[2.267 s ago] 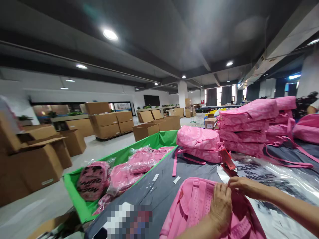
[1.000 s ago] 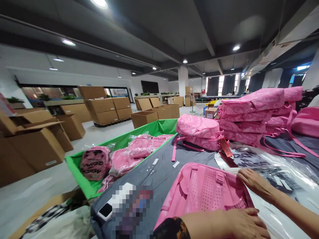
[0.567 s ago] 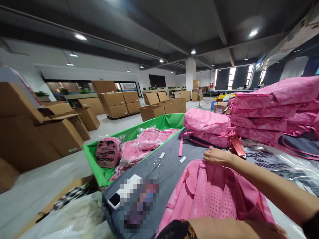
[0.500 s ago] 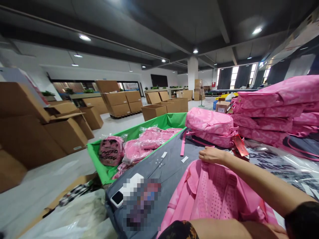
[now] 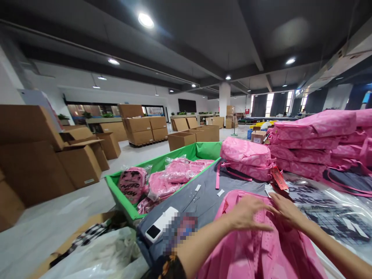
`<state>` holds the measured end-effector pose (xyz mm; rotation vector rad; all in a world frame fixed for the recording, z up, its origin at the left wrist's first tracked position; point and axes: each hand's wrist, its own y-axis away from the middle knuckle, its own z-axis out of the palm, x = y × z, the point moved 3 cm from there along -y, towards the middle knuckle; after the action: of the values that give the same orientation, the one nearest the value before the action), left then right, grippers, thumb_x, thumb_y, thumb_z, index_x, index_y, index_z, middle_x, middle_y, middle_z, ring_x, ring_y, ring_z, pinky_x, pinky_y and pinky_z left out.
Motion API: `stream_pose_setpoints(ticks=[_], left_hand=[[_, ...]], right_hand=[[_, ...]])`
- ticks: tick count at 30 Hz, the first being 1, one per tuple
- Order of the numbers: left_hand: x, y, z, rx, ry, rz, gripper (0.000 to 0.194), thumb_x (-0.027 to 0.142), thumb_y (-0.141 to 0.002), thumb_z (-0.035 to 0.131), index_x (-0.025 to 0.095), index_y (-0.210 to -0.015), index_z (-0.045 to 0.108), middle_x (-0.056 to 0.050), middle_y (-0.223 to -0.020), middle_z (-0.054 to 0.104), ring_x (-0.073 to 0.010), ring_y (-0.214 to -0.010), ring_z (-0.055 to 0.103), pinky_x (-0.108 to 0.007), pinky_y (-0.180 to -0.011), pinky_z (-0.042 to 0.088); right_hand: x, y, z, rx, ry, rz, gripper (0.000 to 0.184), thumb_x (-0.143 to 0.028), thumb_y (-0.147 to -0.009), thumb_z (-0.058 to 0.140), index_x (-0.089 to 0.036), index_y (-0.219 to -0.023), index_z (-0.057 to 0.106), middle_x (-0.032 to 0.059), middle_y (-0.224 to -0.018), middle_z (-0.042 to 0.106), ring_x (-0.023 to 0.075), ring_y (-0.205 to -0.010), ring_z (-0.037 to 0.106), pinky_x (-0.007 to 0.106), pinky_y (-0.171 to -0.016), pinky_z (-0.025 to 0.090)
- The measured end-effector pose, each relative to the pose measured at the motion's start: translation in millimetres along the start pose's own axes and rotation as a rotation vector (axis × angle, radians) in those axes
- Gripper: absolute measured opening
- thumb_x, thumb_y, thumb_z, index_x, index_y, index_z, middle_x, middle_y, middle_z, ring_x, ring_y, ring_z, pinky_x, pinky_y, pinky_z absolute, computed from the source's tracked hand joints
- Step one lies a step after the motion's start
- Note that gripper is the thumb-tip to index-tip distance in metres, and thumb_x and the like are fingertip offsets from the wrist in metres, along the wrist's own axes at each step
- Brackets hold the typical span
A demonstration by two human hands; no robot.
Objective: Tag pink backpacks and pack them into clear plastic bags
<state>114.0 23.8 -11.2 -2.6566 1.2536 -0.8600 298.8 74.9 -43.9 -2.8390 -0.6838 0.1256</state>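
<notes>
Grey table (image 5: 186,197): pink backpack (image 5: 241,248) beneath fingers of both hands.

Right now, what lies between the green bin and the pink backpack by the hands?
The head view shows gray cloth, with two white slips, a white device and a pixelated item on it, between the green bin and the backpack.

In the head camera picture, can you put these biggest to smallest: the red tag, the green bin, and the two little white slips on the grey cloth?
1. Green bin
2. Red tag
3. Left white slip and right white slip: too alike to rank.
</notes>
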Motion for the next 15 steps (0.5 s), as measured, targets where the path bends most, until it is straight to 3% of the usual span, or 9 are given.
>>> stream_pose_setpoints(ticks=[1,2,4,5,9,12,15], left_hand=[[-23.5,9.5,-11.1,0.091,-0.030,-0.173,0.090,0.055,-0.069,0.084,0.020,-0.146,0.051,-0.013,-0.153,0.050,-0.0319,-0.143,0.043,-0.046,-0.122,0.028],[-45.7,17.0,-15.0,0.110,-0.037,-0.362,0.105,0.059,-0.069,0.082,0.014,-0.153,0.039,-0.018,-0.161,0.035,-0.0354,-0.150,0.030,-0.052,-0.125,0.019],[-76.7,23.1,-7.7,0.093,-0.022,-0.567,0.115,0.060,-0.070,0.079,0.007,-0.157,0.026,-0.023,-0.166,0.021,-0.0371,-0.155,0.016,-0.054,-0.126,0.012],[-85.8,22.1,-0.2,0.092,-0.011,-0.595,0.113,0.058,-0.071,0.079,0.007,-0.157,0.026,-0.023,-0.166,0.021,-0.0366,-0.155,0.017,-0.053,-0.127,0.011],[-93.9,9.9,18.9,0.196,-0.002,-0.456,0.104,0.041,-0.061,0.087,0.011,-0.149,0.040,-0.019,-0.157,0.040,-0.0352,-0.149,0.032,-0.049,-0.127,0.016],[-86.1,8.3,17.7,0.128,-0.038,-0.305,0.094,0.029,-0.054,0.090,0.013,-0.137,0.052,-0.016,-0.144,0.053,-0.0342,-0.135,0.047,-0.046,-0.119,0.033],[-77.3,21.1,21.5,0.159,-0.073,-0.240,0.073,0.026,-0.060,0.087,0.016,-0.127,0.059,-0.011,-0.129,0.061,-0.0316,-0.121,0.054,-0.045,-0.109,0.044]], right_hand=[[8.2,13.3,8.5,0.051,-0.018,0.084,0.054,-0.052,-0.097,0.042,-0.012,-0.131,0.057,0.0250,-0.132,0.061,0.0357,-0.119,0.062,0.051,-0.098,0.051],[14.5,23.0,18.6,0.114,-0.047,0.170,0.061,-0.059,-0.094,0.044,-0.011,-0.131,0.056,0.0260,-0.135,0.059,0.0374,-0.123,0.059,0.054,-0.101,0.049],[20.5,32.6,40.1,0.251,-0.095,0.298,0.074,-0.067,-0.087,0.049,-0.009,-0.132,0.054,0.0263,-0.139,0.056,0.0389,-0.130,0.053,0.056,-0.108,0.044],[20.3,33.7,49.6,0.321,-0.114,0.326,0.077,-0.069,-0.084,0.050,-0.009,-0.133,0.054,0.0257,-0.140,0.055,0.0388,-0.132,0.052,0.056,-0.110,0.042],[8.0,35.3,67.9,0.565,-0.164,0.241,0.068,-0.064,-0.086,0.052,-0.011,-0.128,0.055,0.0212,-0.129,0.063,0.0354,-0.122,0.059,0.055,-0.107,0.046],[-5.2,47.0,65.9,0.707,-0.196,0.110,0.051,-0.054,-0.088,0.055,-0.017,-0.124,0.055,0.0146,-0.120,0.066,0.0309,-0.112,0.063,0.049,-0.099,0.053],[-19.7,64.3,62.1,0.799,-0.205,0.020,0.042,-0.046,-0.090,0.058,-0.021,-0.124,0.053,0.0102,-0.115,0.066,0.0280,-0.105,0.065,0.044,-0.091,0.055]])
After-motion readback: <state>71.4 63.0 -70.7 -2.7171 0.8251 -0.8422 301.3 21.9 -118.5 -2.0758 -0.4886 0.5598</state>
